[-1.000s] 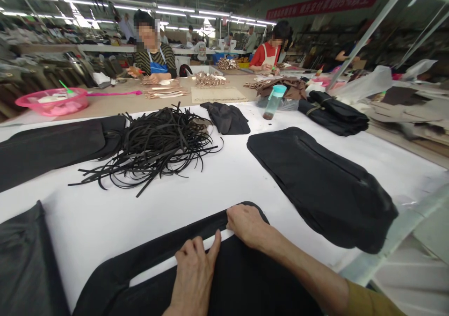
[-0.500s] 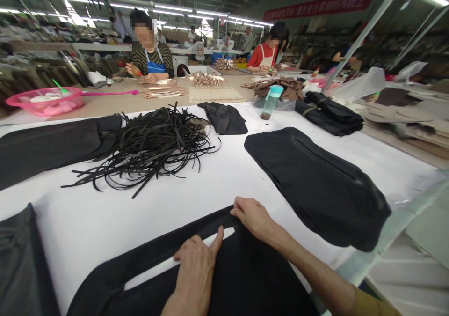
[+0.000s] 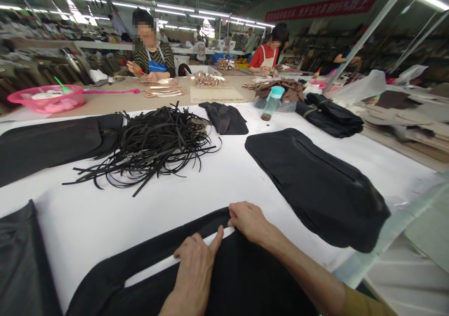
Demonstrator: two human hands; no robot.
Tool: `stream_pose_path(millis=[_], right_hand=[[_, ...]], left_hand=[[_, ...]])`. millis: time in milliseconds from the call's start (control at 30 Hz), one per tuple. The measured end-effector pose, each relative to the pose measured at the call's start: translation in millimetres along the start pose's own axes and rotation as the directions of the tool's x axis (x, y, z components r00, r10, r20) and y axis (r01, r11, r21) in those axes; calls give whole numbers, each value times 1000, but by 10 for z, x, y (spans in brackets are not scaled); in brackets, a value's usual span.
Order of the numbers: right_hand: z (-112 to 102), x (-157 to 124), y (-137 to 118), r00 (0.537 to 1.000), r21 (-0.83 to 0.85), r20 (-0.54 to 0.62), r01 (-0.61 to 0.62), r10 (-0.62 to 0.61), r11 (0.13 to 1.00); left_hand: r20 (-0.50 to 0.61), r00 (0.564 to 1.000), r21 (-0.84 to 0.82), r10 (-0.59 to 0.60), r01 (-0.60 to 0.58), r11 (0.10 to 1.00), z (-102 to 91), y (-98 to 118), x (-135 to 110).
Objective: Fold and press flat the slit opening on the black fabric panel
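The person's left hand is low and in the middle, palm down, with the thumb stuck out and up. The right hand is a bit higher and to the side, with its fingers bent down. The bare right arm reaches in from the side, out of a green sleeve.

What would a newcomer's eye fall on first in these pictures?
The tangled heap of black straps catches the eye first, in the middle of the white table. Nearest the camera, the left hand and right hand rest on a black fabric panel beside its long slot.
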State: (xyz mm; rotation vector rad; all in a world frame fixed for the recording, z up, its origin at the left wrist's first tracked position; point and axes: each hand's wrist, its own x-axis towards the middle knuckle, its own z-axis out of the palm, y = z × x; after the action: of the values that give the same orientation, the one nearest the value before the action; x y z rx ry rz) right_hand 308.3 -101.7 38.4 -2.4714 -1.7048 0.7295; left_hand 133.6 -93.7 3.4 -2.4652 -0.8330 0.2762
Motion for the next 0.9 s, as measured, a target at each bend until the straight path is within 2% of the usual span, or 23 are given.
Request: stream_pose_path(millis=[200, 300, 467, 533, 633, 667, 733, 833, 900], right_hand=[[13, 8, 44, 1000, -15, 1, 12, -12, 1000], [60, -31, 55, 999, -33, -26, 18, -19, 999], [109, -163, 27, 996, -99, -90, 13, -22, 995], [144, -230, 22, 990, -151, -141, 1, -22, 989], [232, -326, -19, 964, -279, -259, -13, -62, 960], [268, -355, -58, 952, -312, -287, 12, -107, 950], [342, -409, -192, 930, -322, -280, 142, -237, 936], [428, -466, -515, 886, -202, -183, 390, -425, 899], [454, -475, -771, 857, -78, -118, 495, -501, 866]], left_hand=[[-89, 996, -302, 29, -55, 952, 96, -218, -181], [-109, 994, -331, -25, -12, 944, 206, -321, -360], [-56, 988, -346, -145, 117, 931, 350, -481, -664], [-53, 980, -354, -194, 163, 921, 405, -528, -770], [-124, 962, -416, -242, 171, 893, 472, -529, -899], [-162, 956, -448, -245, 150, 881, 483, -505, -930], [-216, 947, -514, -239, 97, 852, 482, -431, -969], [-216, 955, -582, -202, 41, 812, 441, -308, -984], [-201, 963, -610, -181, 22, 792, 414, -260, -987]])
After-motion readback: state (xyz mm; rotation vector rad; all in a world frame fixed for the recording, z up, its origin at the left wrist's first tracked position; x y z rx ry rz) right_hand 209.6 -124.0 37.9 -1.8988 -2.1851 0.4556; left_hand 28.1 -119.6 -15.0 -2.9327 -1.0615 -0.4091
